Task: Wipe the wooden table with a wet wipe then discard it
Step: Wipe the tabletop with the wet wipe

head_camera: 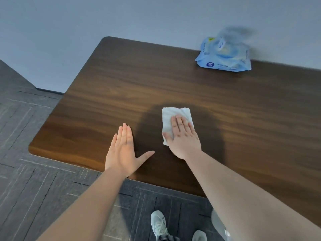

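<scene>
The right hand [182,136] lies flat, palm down, fingers together, pressing the wet wipe [175,119] onto the desk [121,84]; it pins the wipe rather than gripping it. The left hand [123,148] rests open and empty just to the left of the wipe, fingers straight and close, thumb splayed toward the right hand, bracing near the desk's near edge.

The wipe is spread as a rough rectangle with its long axis running away from the person. Its far half shows bare beyond the right fingertips, and its near left corner peeks out beside the thumb. It sits inside a darker patch on the wood, which may be shadow or dampness; I cannot tell which.

From the wipe, most of the desk stretches away to the far left corner and off to the right, so the next strokes probably have to carry it outward in those directions, with the right hand the one already placed for it. Well beyond the wipe, to its far right at the desk's back edge, lies a blue wipes pack [224,56], its top blurred. No bin is in view for discarding.
</scene>
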Demonstrator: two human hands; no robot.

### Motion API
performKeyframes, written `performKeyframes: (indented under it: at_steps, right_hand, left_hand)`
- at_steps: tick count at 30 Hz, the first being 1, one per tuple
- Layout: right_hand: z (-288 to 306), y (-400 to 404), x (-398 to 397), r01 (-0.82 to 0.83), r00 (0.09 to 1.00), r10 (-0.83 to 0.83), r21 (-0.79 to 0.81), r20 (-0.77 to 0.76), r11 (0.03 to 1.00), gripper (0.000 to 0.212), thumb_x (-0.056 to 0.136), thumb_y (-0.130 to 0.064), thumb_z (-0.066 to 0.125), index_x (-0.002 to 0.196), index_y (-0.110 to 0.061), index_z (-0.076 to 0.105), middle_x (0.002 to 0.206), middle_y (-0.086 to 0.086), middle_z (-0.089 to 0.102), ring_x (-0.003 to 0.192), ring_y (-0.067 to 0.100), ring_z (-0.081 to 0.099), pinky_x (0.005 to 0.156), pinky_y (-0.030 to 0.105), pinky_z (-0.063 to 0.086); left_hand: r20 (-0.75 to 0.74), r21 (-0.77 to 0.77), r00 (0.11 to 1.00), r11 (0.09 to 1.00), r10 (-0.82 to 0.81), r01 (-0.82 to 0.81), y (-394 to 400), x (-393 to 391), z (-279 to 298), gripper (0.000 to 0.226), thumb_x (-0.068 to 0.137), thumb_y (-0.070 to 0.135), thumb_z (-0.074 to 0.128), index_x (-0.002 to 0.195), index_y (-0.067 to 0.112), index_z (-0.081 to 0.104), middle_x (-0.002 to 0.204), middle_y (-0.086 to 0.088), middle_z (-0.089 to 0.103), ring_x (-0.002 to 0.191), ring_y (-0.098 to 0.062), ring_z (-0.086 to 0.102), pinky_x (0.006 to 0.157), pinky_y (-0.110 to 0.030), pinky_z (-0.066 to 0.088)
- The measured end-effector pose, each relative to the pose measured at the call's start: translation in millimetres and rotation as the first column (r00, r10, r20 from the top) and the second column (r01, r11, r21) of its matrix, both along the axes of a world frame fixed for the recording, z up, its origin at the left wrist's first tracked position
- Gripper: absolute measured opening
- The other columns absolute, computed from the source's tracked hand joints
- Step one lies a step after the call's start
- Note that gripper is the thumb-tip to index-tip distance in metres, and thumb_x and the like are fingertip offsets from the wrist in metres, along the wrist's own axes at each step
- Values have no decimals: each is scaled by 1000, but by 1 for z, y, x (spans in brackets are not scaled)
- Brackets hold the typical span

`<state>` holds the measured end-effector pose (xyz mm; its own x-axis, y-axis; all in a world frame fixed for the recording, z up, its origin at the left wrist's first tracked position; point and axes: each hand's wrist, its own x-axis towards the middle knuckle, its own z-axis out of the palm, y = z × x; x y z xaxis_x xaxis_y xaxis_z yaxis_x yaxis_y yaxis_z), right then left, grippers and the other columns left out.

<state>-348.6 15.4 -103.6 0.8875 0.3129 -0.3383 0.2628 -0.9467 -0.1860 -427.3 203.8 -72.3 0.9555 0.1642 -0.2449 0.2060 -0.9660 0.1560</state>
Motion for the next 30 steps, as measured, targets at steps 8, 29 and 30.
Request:
performKeyframes:
  at_steps: [8, 29, 30]
  right_hand:
    - [-2, -179, -28, 470, 882, -467, -50, 62, 881, 69, 96, -57, 8, 149, -18, -14, 159, 2, -14, 146, 18, -14, 117, 34, -11]
    - [3, -552, -100, 889, 452, -889, -122, 75, 442, 69, 96, -57, 11, 150, -18, -9, 160, 4, -9, 147, 20, -8, 118, 38, -5]
    - [3, -559, -101, 883, 462, -884, -127, 73, 451, 69, 96, -57, 11, 150, -19, -9, 160, 4, -9, 147, 20, -9, 118, 38, -5]
  left_hand:
    - [-23, 37, 940, 939, -341, 341, -149, 32, -2, 113, 70, 86, 13, 149, 8, -6, 160, -7, -5, 147, -19, -8, 119, -34, 0]
    - [-25, 51, 692, 690, -722, 722, -458, 56, -27, 107, 70, 88, 2, 145, 14, -19, 157, -1, -20, 143, -15, -20, 118, -37, -9]
    - [-8, 62, 694, 692, -720, 719, -457, 55, -28, 107, 70, 88, 1, 147, 14, -16, 157, -1, -19, 143, -15, -20, 118, -37, -9]
